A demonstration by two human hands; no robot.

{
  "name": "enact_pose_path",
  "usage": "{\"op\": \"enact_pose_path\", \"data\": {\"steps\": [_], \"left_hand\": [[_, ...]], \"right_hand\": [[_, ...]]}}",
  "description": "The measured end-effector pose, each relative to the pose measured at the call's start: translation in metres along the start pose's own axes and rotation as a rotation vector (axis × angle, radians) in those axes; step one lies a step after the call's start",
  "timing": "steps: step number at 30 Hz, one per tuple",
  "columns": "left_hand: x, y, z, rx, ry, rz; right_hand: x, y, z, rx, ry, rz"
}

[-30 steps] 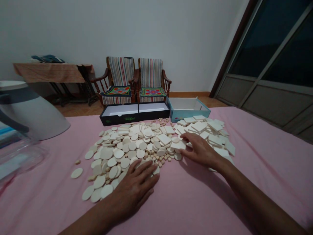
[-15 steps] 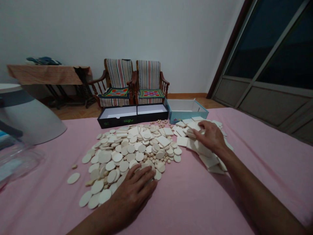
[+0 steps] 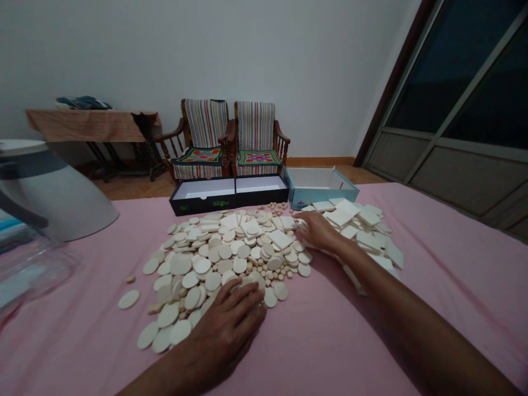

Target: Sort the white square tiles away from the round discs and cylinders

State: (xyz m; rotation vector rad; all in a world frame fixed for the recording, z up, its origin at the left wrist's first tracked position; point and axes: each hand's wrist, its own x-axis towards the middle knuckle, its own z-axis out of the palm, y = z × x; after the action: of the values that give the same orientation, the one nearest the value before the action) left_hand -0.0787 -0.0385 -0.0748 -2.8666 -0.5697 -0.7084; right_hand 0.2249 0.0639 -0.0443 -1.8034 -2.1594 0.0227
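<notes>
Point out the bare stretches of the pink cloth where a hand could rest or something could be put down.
Bare pink cloth lies between the left hand and the right forearm; more at far right beyond the square tiles, and left of the stray disc. The round discs crowd the middle.

Two striped armchairs (image 3: pixel 229 137), two black boxes (image 3: pixel 229 193), one blue box (image 3: pixel 319 186), two hands (image 3: pixel 225 330).

Two striped armchairs (image 3: pixel 229 137) against the wall; cloth-draped side table (image 3: pixel 88 125) left; black box (image 3: pixel 229 193) and blue box (image 3: pixel 319 186) on pink sheet (image 3: pixel 330 341).
</notes>
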Motion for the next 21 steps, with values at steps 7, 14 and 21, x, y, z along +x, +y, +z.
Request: {"op": "enact_pose_path", "data": {"steps": [7, 14, 21], "left_hand": [[-0.009, -0.004, 0.005, -0.024, -0.039, -0.037], [-0.005, -0.004, 0.002, -0.034, 0.002, -0.039], [-0.008, -0.004, 0.009, -0.044, 0.067, -0.080]], "right_hand": [[0.044, -0.018, 0.006, -0.165, -0.325, -0.009], [0.032, -0.019, 0.003, -0.143, -0.184, -0.026], [0.000, 0.031, -0.043, -0.253, 0.197, 0.277]]}}
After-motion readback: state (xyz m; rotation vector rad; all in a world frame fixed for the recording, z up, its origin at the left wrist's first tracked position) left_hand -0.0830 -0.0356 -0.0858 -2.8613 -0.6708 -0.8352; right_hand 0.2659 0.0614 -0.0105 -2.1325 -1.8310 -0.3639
